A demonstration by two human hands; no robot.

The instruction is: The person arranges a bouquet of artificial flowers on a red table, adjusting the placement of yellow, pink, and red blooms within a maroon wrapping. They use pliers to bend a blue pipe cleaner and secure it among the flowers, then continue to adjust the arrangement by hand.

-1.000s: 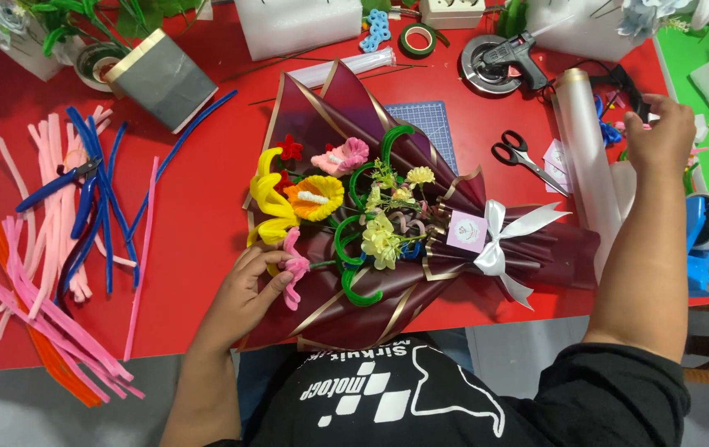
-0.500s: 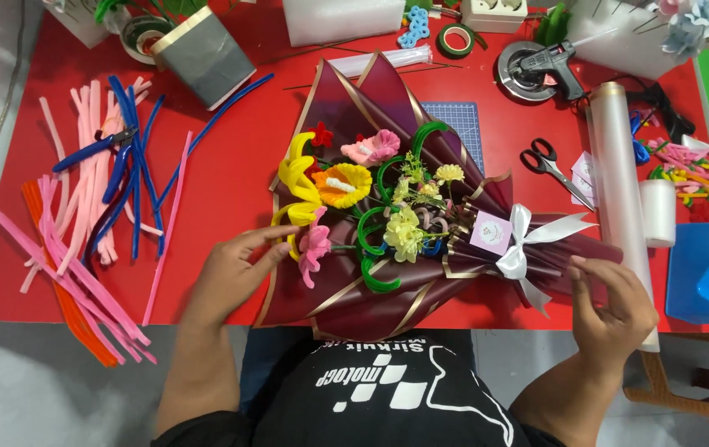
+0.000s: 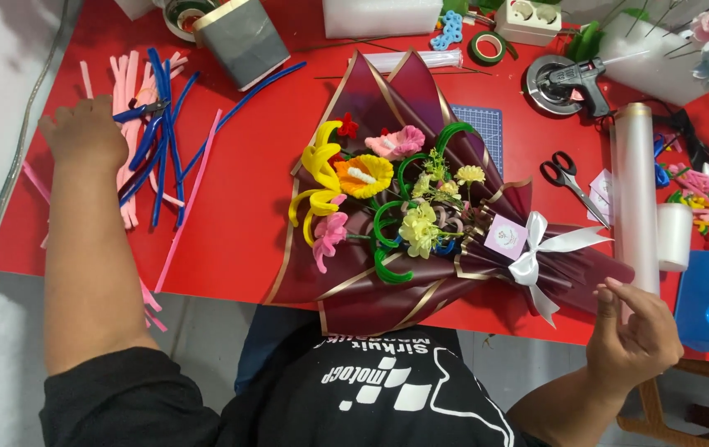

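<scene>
Your left hand (image 3: 83, 132) lies knuckles-up on the heap of pink and blue pipe cleaners (image 3: 146, 124) at the table's ten o'clock, resting on the stems with the fingers hidden from the camera (so you cannot tell whether it has closed on one yet). Your right hand (image 3: 637, 335) hovers at four o'clock, just off the red table (image 3: 243, 174), fingers loosely curled and holding nothing, close to the tapered handle end of the bouquet (image 3: 404, 207). The bouquet itself lies flat at the centre, wrapped in dark maroon paper with gold edging, blooms fanned toward eleven o'clock and the white ribbon bow (image 3: 536, 252) tied near the stem at three o'clock. By the look of it you are at the picking stage: reaching for another fuzzy stem while the finished wrap waits. The next move seems to call for singling out one stem from the tangle without dragging its neighbours, and for steadying the handle with your free hand. The scissors (image 3: 568, 184) and the clear film roll (image 3: 634, 199) lie just beyond the bow at two o'clock.
</scene>
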